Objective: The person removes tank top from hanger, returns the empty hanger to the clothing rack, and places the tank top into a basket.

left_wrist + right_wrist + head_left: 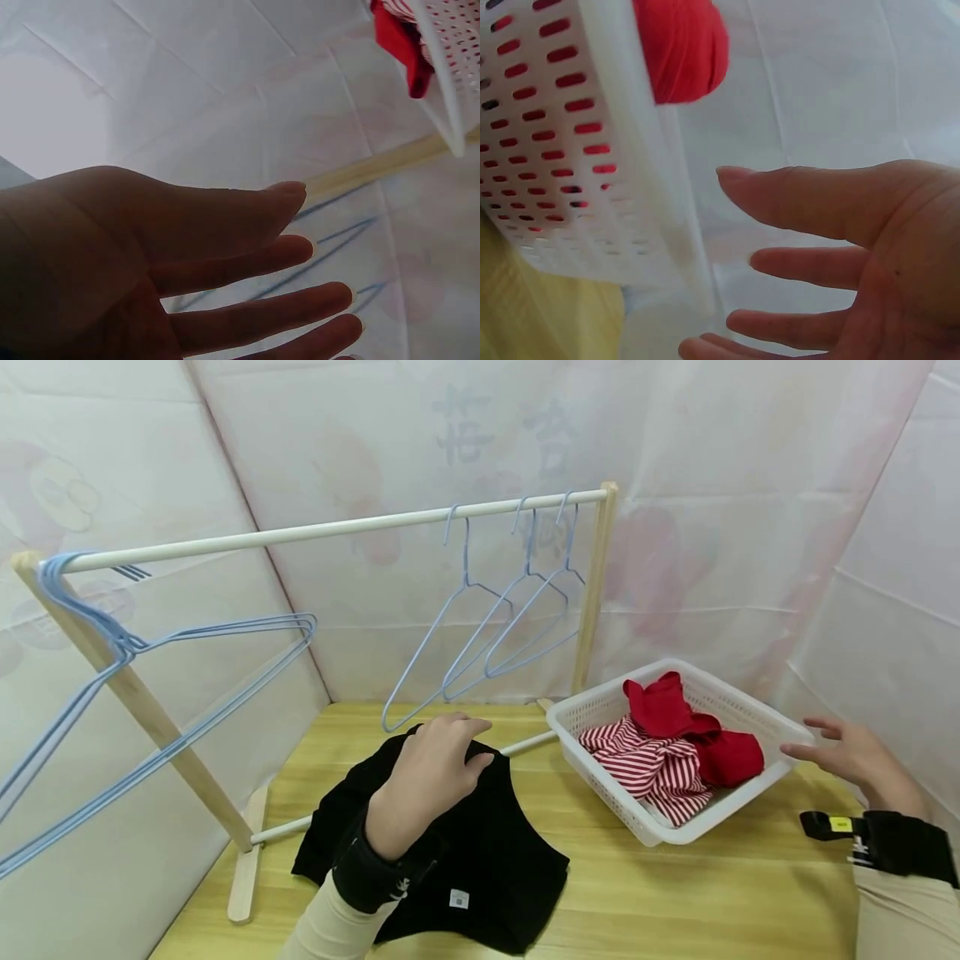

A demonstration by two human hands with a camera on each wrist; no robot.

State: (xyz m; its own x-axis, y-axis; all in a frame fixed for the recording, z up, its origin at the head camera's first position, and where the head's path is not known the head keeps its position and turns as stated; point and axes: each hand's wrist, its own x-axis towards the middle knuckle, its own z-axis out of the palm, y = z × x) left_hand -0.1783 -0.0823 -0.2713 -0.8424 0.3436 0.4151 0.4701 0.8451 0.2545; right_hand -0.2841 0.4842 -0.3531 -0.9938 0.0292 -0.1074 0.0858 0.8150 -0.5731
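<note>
My left hand [441,760] hovers over a black garment [495,852] spread on the table, its fingers extended and holding nothing. A small white label shows on the black cloth. At the right, my right hand [851,756] is beside the white plastic basket [600,781], fingers apart and nothing in them; the right wrist view has a gap between the fingertips and the basket's perforated wall [570,150]. Inside the basket lie a red garment [663,706] and a red-and-white striped one [637,760].
A clothes rack with a white rail [337,529] and wooden posts [596,585] stands behind. Three blue hangers [465,585] hang towards its right end. Several more blue hangers [123,647] are bunched at the left end. Pale printed sheets [750,485] surround the wooden table [675,902].
</note>
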